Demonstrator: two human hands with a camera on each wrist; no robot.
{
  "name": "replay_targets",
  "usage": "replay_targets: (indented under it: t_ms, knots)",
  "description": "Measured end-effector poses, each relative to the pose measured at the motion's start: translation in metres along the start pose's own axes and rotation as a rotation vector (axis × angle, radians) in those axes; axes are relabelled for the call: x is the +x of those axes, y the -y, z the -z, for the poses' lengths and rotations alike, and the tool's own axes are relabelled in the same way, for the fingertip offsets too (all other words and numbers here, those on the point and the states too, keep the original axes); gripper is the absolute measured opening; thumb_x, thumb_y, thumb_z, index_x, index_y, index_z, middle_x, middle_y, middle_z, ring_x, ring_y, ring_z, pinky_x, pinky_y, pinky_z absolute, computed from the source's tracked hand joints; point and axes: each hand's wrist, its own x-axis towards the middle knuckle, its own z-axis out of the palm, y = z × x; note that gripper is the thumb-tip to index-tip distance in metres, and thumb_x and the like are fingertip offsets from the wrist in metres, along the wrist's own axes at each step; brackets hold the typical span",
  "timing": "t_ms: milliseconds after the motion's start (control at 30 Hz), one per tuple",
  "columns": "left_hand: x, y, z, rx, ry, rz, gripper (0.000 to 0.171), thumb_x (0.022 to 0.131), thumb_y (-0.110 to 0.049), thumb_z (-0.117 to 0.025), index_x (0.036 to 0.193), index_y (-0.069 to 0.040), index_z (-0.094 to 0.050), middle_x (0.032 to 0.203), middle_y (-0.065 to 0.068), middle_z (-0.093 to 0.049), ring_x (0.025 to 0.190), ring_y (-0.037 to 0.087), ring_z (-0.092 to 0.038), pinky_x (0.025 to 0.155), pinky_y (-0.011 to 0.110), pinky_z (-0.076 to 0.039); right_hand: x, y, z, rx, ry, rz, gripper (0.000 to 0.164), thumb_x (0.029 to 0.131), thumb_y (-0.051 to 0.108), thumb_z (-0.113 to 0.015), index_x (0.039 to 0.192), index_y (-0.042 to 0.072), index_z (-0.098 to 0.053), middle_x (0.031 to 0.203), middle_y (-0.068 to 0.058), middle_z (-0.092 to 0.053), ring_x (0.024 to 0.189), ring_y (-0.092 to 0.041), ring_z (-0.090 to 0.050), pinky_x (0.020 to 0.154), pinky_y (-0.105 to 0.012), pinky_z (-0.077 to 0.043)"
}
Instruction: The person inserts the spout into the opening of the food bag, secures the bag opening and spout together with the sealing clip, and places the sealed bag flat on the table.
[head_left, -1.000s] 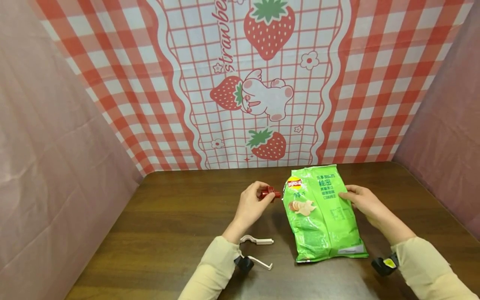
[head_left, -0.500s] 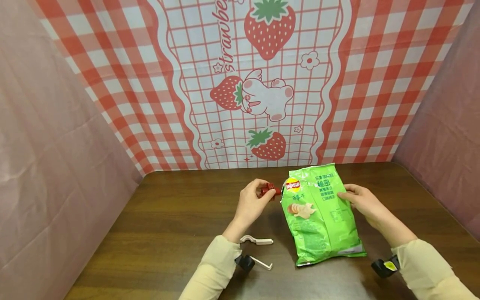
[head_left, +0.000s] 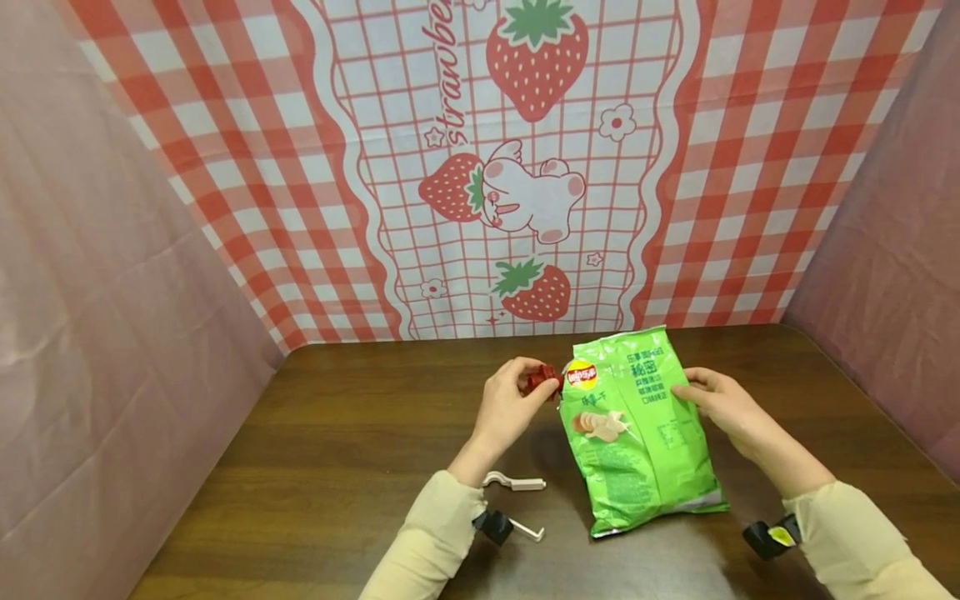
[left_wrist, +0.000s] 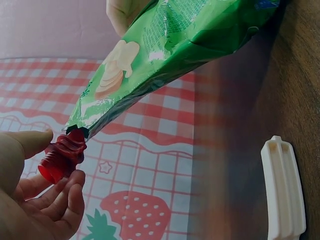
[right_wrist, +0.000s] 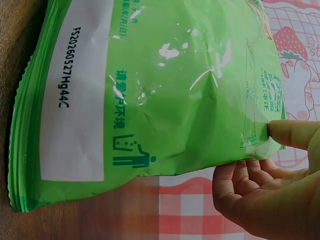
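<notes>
My left hand (head_left: 510, 404) pinches a red plastic spout (left_wrist: 64, 155) with a threaded end between thumb and fingers. In the left wrist view, the spout's far end meets the dark opening at the corner of a green bag of chips (head_left: 637, 450); how deep it sits inside is hidden. The bag leans upright on the table, tilted slightly. My right hand (head_left: 723, 408) grips its right edge, thumb on the printed face and fingers behind. Below the left hand lies a white bag clip (head_left: 517, 483), spread apart and partly hidden by the left wrist.
A brown wooden table (head_left: 337, 467) carries everything. Behind it hangs a red-and-white checked cloth (head_left: 300, 208) with strawberries, and pink curtains (head_left: 112, 333) stand at both sides. Black wrist-worn devices (head_left: 768, 537) sit near the table surface.
The bag has shifted a little to the left, against the red spout, which has turned in the left hand. The spout's tip is now out of sight at the bag's corner.
</notes>
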Motion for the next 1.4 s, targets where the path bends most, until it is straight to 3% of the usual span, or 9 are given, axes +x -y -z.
replay_targets:
  t_ms: [200,433,800,1100,1400]
  knots:
    - [0.0006,-0.0016,-0.0008,-0.013,-0.002,-0.007,0.030,0.081,-0.029,-0.068,0.103,-0.010,-0.062,0.090,0.003,-0.063,0.071,0.009,-0.057,0.059,0.017,-0.045,-0.0005,0.0033,-0.0015,0.004,-0.007,0.021,0.052,0.096,0.027,-0.042,0.127,-0.013,-0.035,0.116,-0.024,-0.049,0.086,-0.001,-0.045,0.075,-0.030,-0.042]
    - [-0.0020,-0.0031,-0.0022,-0.027,-0.019,0.005,0.031,0.079,-0.028,-0.070,0.101,-0.010,-0.058,0.085,0.004,-0.063,0.069,0.009,-0.055,0.057,0.018,-0.044,-0.0009,0.0039,-0.0040,0.038,0.007,0.014,0.050,0.096,0.026,-0.043,0.126,-0.013,-0.035,0.102,-0.010,-0.055,0.079,-0.001,-0.048,0.069,-0.026,-0.043]
    - [-0.0011,-0.0070,-0.0048,-0.039,-0.025,-0.020,0.028,0.078,-0.029,-0.071,0.097,-0.010,-0.062,0.080,0.002,-0.065,0.066,0.007,-0.055,0.057,0.017,-0.044,-0.0004,0.0073,-0.0059,0.040,0.015,0.015,0.052,0.096,0.028,-0.042,0.128,-0.013,-0.033,0.115,-0.023,-0.049,0.084,-0.003,-0.047,0.073,-0.028,-0.043]
    - [-0.0028,-0.0068,-0.0058,-0.060,-0.019,-0.006,0.026,0.079,-0.027,-0.070,0.097,-0.010,-0.063,0.078,0.002,-0.065,0.063,0.006,-0.055,0.055,0.017,-0.044,-0.0010,0.0081,-0.0058,0.104,0.023,0.029,0.049,0.096,0.023,-0.042,0.127,-0.014,-0.032,0.095,-0.002,-0.055,0.077,-0.001,-0.051,0.069,-0.028,-0.045]
    - [-0.0031,-0.0052,-0.0075,-0.078,-0.009,0.019,0.027,0.079,-0.029,-0.070,0.097,-0.009,-0.065,0.079,0.001,-0.067,0.063,0.004,-0.056,0.055,0.017,-0.045,-0.0004,0.0068,-0.0067,0.141,0.031,0.036,0.045,0.097,0.020,-0.040,0.125,-0.014,-0.033,0.092,0.002,-0.057,0.077,0.000,-0.052,0.070,-0.027,-0.046]
